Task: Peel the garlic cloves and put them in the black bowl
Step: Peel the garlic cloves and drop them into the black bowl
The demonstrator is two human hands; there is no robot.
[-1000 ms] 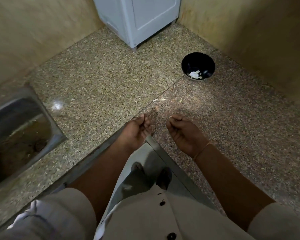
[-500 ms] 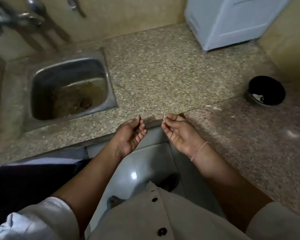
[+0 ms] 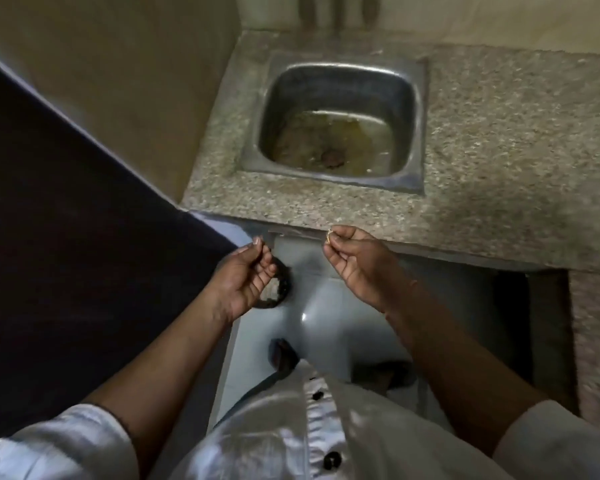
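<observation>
Downward, we are looking over a speckled granite counter, where a steel sink is holding murky brown water. Below the counter's front edge, we are holding both hands over a grey floor. Our left hand is curling loosely, thumb meeting forefinger; whether it is pinching anything we cannot tell. Our right hand is pinching a tiny pale scrap, peel or clove unclear, beside that edge.

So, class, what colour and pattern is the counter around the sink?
Speckled beige-grey stone counter; the head view shows it best.
</observation>
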